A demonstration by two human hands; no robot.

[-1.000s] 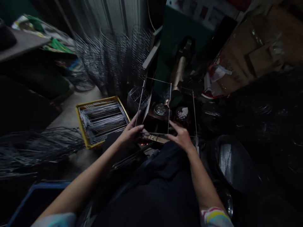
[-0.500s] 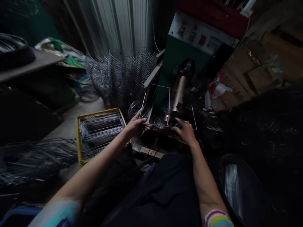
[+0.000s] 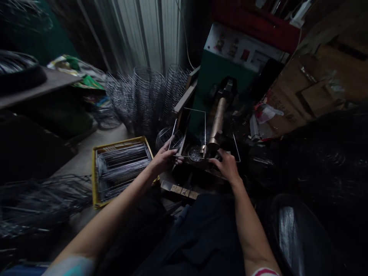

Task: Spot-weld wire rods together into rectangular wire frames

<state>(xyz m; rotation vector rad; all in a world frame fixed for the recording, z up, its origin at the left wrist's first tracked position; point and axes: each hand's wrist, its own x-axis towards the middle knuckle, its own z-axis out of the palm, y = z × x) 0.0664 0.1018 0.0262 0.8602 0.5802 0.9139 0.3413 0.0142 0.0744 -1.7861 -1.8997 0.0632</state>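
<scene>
My left hand (image 3: 164,159) pinches the lower left corner of a thin rectangular wire frame (image 3: 190,111) that stands up in front of the green machine (image 3: 221,73). My right hand (image 3: 227,166) is curled on the frame's right part, close under the machine's brass arm (image 3: 217,120). A second wire piece (image 3: 236,147) juts up just right of that hand. A small round dish (image 3: 195,152) sits on the machine's block between both hands.
A yellow crate (image 3: 96,180) full of straight wire pieces lies to the left. Stacks of wire baskets (image 3: 143,96) stand behind it, loose wire heaps (image 3: 37,199) at far left. Cardboard (image 3: 310,88) leans at the right, and a dark round tub (image 3: 290,226) at lower right.
Both hands have carried the wire frame away from my lap and up to the machine's brass arm. The view has tilted upward.
</scene>
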